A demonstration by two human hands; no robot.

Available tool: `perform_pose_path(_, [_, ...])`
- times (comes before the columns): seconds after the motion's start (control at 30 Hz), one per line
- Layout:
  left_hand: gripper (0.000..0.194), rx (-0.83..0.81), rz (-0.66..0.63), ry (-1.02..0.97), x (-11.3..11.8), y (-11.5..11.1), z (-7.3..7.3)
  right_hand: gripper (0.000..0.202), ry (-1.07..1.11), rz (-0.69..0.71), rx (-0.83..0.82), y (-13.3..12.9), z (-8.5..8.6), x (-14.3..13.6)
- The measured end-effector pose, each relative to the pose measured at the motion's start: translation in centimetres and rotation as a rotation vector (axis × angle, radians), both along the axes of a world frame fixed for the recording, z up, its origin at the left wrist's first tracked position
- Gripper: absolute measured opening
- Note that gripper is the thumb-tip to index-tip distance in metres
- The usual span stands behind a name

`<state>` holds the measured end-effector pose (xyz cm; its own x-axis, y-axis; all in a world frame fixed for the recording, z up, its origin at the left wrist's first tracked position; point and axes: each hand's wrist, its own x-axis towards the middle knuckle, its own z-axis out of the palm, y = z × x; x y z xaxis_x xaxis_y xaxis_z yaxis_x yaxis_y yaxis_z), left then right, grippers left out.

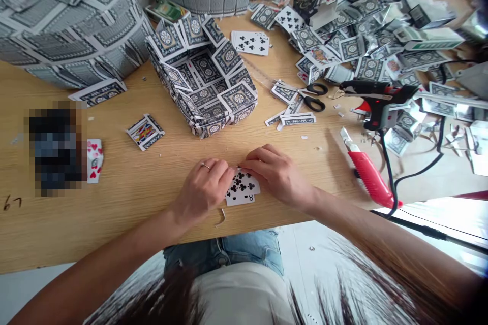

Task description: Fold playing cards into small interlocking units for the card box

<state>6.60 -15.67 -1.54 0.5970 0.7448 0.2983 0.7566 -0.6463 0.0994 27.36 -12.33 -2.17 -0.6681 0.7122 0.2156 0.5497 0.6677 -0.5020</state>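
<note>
Near the table's front edge, a few overlapping club cards (242,188) lie face up between my hands. My left hand (208,185) is closed at their upper left side, with a ring on one finger. My right hand (276,172) pinches at their upper right, thumb and fingertips together. The fingertips nearly meet over the top edge of the cards, which they partly hide. Beyond my hands stands an open box woven from cards (238,100). A folded piece with a jack or queen face (145,132) lies to the left.
Scissors (314,96) rest on cut cards at centre right. Further right are a black glue gun (377,99) with its cord and a red-handled cutter (371,177). Large card-woven baskets (72,20) stand at the back left; a heap of cards (366,45) covers the back right.
</note>
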Motion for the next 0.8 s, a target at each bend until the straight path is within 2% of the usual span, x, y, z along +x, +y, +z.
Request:
perform_pose_path(0.17, [0.012,-0.383,0.154,-0.179,-0.2,0.7,0.3,0.021,0.001,-0.015,-0.039,0.3,-0.2,-0.6])
perform_pose_path(0.27, [0.005,-0.512,0.188,-0.185,-0.1,1.4,0.6,0.020,0.022,-0.030,-0.074,0.4,-0.2,-0.8])
perform_pose_path(0.37, [0.003,-0.538,0.209,-0.182,0.1,1.6,0.6,0.016,0.048,-0.019,-0.111,0.5,0.0,-0.9])
perform_pose_path(0.5, [0.006,-0.476,0.220,-0.146,0.5,1.4,0.5,0.010,0.010,-0.035,-0.197,0.5,0.7,-1.0])
perform_pose_path(0.67, [0.007,-0.420,0.196,-0.149,0.4,0.9,0.5,0.006,0.049,-0.176,-0.352,0.4,1.3,-1.5])
perform_pose_path(0.8, [0.004,-0.494,0.199,-0.220,-0.1,0.8,0.4,0.007,0.134,-0.247,-0.475,0.4,1.1,-1.7])
